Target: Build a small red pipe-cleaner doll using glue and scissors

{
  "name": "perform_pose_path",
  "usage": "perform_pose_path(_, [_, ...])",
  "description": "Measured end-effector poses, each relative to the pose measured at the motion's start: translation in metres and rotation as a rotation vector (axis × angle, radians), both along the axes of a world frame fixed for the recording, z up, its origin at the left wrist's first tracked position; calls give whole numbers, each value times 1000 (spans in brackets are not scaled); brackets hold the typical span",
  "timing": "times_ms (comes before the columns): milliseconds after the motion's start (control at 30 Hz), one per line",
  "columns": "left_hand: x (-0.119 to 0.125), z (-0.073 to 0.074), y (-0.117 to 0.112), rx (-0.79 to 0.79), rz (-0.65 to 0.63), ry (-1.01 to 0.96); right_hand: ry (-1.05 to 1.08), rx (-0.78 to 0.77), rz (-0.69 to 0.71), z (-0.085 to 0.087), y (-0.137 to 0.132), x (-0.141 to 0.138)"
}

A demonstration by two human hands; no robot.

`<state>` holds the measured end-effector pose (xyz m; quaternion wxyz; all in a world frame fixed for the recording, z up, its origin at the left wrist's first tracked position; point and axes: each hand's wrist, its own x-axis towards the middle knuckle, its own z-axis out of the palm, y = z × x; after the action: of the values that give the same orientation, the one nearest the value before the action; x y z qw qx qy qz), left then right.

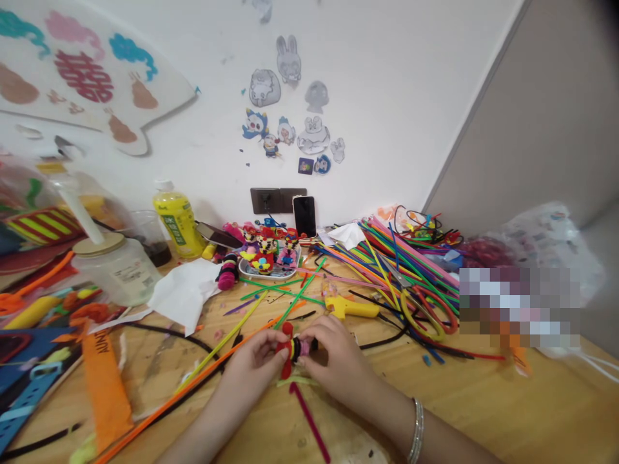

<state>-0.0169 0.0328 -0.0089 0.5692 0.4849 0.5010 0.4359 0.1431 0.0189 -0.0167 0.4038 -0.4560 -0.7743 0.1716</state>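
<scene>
Between my two hands is a small pipe-cleaner figure (293,349) in red, black, yellow and pink. My left hand (261,361) pinches its red end with thumb and fingers. On the other side, my right hand (336,354) is closed on the pink and black end; the fingers partly hide it. A dark red pipe cleaner (310,422) lies just below on the table. Beyond my right hand rests a yellow glue gun (355,309). Farther back, several similar figures (265,243) sit in a small white tray (271,274), with a pink and black piece (227,270) beside it.
Scissors (428,316) lie by a large bundle of coloured pipe cleaners (420,267) at right. On the left stand a dispenser bottle (116,270), a yellow drink bottle (178,222) and a cup (153,241); white tissue (186,296) lies nearby. A phone (304,216) leans against the wall.
</scene>
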Motion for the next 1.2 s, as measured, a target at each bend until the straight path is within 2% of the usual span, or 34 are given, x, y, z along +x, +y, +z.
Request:
perform_pose_path(600, [0,1,-1,11,-6,2,-134,33,-37,0,-2,-3])
perform_pose_path(1200, [-1,1,-1,-14,-1,-10,-120,6,-42,-3,-1,-5])
